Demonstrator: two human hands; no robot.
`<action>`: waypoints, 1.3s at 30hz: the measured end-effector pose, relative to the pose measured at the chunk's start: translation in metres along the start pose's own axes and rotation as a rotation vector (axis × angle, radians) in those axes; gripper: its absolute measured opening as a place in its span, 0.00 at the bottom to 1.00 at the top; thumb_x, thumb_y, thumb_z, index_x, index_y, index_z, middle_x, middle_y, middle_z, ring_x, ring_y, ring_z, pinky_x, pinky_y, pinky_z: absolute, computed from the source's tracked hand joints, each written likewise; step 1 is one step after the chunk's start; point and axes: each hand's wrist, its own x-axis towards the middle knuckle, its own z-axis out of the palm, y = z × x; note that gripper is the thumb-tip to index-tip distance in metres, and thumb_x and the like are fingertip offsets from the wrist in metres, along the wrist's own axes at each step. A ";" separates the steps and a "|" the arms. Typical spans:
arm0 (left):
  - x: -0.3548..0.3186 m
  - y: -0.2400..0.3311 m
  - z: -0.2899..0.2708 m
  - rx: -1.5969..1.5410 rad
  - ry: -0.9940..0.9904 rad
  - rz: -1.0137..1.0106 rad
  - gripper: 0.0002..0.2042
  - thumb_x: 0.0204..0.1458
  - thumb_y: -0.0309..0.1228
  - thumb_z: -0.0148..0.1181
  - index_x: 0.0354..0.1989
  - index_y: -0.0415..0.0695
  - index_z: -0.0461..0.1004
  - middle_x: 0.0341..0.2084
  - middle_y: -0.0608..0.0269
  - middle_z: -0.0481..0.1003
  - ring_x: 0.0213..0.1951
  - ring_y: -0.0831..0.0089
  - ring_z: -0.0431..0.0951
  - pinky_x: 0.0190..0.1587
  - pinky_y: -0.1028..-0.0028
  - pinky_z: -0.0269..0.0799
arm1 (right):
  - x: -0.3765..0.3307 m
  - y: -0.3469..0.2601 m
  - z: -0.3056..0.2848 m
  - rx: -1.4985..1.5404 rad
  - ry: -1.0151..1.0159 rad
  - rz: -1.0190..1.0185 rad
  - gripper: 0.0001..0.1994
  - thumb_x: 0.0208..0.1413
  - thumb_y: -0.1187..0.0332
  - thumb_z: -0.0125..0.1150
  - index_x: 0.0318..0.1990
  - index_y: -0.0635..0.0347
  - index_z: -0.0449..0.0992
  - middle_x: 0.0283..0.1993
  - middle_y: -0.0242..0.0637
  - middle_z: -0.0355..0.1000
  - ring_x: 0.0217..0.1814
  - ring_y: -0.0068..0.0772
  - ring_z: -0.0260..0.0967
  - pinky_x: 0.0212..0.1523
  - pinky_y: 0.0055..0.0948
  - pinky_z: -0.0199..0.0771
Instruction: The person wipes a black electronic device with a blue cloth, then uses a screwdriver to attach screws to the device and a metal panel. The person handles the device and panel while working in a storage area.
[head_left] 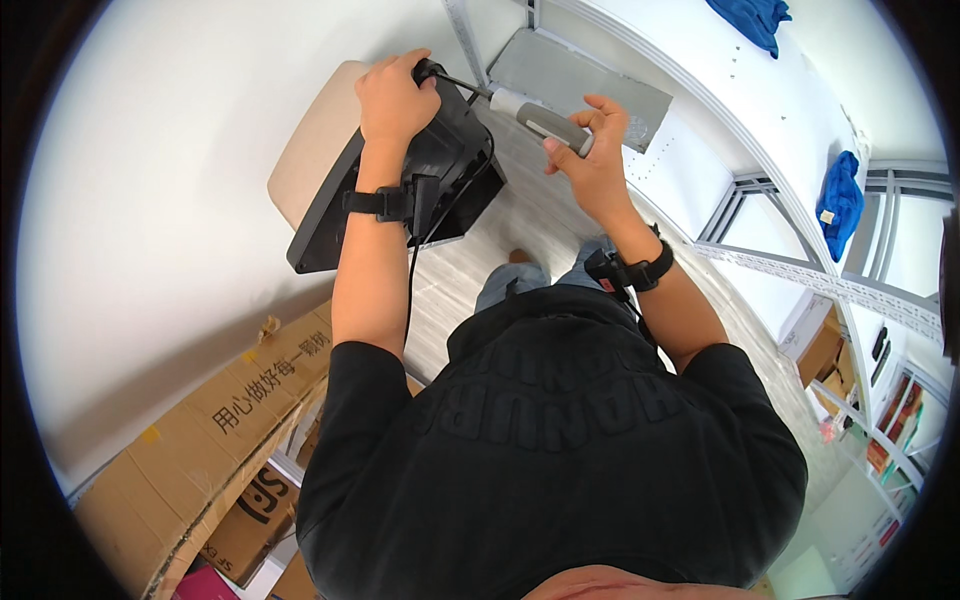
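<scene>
My left hand point(393, 100) is closed over the upper corner of a black plastic housing point(450, 140) with a beige flat panel point(318, 140); its exact kind I cannot make out. Between the thumb and fingers of my right hand point(598, 155) is the rear of a grey-and-white screwdriver point(540, 122), probably a powered one. Its long dark shaft points left and meets a dark round part at my left fingertips. The tip itself is hidden there.
A white wall point(150, 200) rises on the left, above a long brown cardboard box point(220, 430). Metal shelf frames point(790, 240) run along the right, with blue cloth point(842, 205) near them. A grey panel point(590, 85) lies beyond the screwdriver. Pale wood-look floor point(450, 290) shows below.
</scene>
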 end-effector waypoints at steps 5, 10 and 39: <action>0.000 -0.001 0.000 0.028 -0.002 -0.012 0.16 0.42 0.30 0.63 0.43 0.50 0.79 0.32 0.60 0.78 0.41 0.60 0.76 0.49 0.61 0.64 | 0.004 -0.016 -0.013 0.098 -0.190 0.438 0.22 0.62 0.55 0.55 0.55 0.62 0.62 0.29 0.37 0.68 0.19 0.19 0.63 0.16 0.21 0.64; 0.001 0.001 0.000 0.026 0.008 -0.008 0.16 0.41 0.30 0.62 0.43 0.50 0.79 0.31 0.60 0.78 0.40 0.60 0.77 0.48 0.60 0.65 | 0.007 -0.011 -0.016 0.209 -0.262 0.525 0.19 0.64 0.54 0.52 0.52 0.60 0.66 0.23 0.34 0.68 0.13 0.18 0.59 0.15 0.20 0.63; 0.001 0.001 0.003 0.058 0.056 0.010 0.16 0.41 0.31 0.56 0.41 0.50 0.80 0.30 0.60 0.79 0.39 0.60 0.77 0.49 0.60 0.65 | 0.015 -0.012 -0.009 0.008 -0.180 0.473 0.20 0.59 0.55 0.59 0.49 0.63 0.69 0.23 0.34 0.70 0.16 0.19 0.61 0.20 0.22 0.65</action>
